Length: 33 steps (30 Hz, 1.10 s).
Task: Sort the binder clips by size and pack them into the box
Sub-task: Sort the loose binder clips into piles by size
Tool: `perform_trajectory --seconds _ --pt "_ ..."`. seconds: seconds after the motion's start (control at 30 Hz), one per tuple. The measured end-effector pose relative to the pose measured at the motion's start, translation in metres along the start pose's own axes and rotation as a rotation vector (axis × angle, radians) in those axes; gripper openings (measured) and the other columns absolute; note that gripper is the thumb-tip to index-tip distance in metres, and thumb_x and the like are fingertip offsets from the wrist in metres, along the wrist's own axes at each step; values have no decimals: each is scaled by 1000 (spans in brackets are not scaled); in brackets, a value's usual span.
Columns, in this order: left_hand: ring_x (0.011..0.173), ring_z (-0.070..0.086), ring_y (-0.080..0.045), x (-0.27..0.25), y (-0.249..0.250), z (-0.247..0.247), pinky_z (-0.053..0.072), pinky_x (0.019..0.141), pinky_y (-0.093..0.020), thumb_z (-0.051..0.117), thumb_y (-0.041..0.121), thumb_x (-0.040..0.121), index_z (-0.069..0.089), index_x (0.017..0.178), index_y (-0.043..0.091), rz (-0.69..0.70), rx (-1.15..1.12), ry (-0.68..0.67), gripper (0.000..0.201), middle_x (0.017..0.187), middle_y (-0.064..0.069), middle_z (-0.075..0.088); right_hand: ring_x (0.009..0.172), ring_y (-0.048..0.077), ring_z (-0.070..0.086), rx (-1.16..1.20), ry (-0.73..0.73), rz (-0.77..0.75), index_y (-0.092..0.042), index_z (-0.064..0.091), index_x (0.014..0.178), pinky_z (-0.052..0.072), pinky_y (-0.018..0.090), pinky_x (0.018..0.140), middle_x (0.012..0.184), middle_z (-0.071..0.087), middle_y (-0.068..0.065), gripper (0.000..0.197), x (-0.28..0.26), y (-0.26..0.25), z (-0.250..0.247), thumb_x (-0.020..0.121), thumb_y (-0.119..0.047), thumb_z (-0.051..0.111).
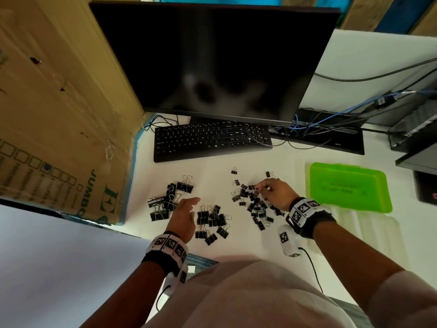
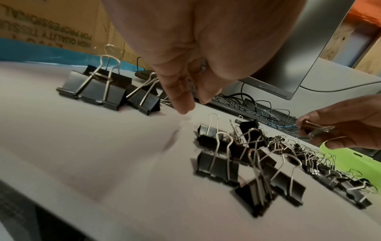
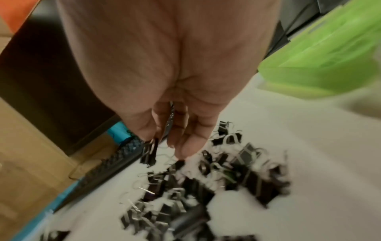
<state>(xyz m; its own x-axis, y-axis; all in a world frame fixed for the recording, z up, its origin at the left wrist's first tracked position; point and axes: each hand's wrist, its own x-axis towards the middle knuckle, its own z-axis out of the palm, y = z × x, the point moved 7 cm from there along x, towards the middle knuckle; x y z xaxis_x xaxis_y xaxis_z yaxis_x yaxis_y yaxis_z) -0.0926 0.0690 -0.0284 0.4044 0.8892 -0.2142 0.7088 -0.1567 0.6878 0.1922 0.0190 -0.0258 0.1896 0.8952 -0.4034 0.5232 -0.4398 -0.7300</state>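
Black binder clips lie on the white desk in three heaps: large clips (image 1: 165,200) (image 2: 97,88) at the left, medium clips (image 1: 212,218) (image 2: 237,156) in the middle, small clips (image 1: 255,204) (image 3: 206,179) at the right. My left hand (image 1: 191,202) (image 2: 191,104) hovers between the large and medium heaps, fingers straight and holding nothing. My right hand (image 1: 262,188) (image 3: 171,146) is over the far side of the small heap and pinches a small clip (image 2: 315,128). The green box (image 1: 350,190) (image 3: 321,57) lies to the right of that hand.
A black keyboard (image 1: 212,140) and a dark monitor (image 1: 212,58) stand behind the clips. A cardboard carton (image 1: 59,114) walls off the left. Cables (image 1: 319,129) and dark devices crowd the back right. A clear lid (image 1: 369,230) lies in front of the green box.
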Motion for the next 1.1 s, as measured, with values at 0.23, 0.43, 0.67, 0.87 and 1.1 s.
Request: perform_trajectory --seconds 0.23,0.43,0.67,0.87,1.1 --pt "131 32 -10 -17 -5 17 31 110 -29 80 26 69 38 137 28 -17 -24 -149 80 141 7 33 95 29 61 -248 92 25 -8 65 102 47 31 82 106 67 14 20 -11 26 -13 93 -20 52" --pt "143 -3 -7 -29 47 61 -5 117 -42 63 54 76 36 136 42 488 537 -310 67 150 23 10 82 15 55 -160 169 -55 -7 66 105 41 24 75 100 66 7 21 -32 18 -17 94 -17 51" --pt "135 35 -25 -16 20 74 39 101 -59 73 47 69 57 118 29 457 660 -372 54 136 1 52 79 8 54 -321 -211 -288 -13 70 97 39 21 75 98 67 1 19 -67 -6 49 92 -19 52" --pt "145 12 -22 -5 23 53 3 118 -53 63 59 73 51 126 30 447 614 -237 61 150 6 31 94 26 62 -593 -421 -342 -16 68 103 51 37 82 108 67 6 27 -72 -13 93 94 -22 43" --pt "127 41 -17 26 78 47 30 112 -38 56 33 89 57 118 26 342 317 -125 29 128 6 55 93 29 61 -550 -95 -385 -13 68 102 51 39 80 103 66 9 23 -61 -15 56 94 -20 48"
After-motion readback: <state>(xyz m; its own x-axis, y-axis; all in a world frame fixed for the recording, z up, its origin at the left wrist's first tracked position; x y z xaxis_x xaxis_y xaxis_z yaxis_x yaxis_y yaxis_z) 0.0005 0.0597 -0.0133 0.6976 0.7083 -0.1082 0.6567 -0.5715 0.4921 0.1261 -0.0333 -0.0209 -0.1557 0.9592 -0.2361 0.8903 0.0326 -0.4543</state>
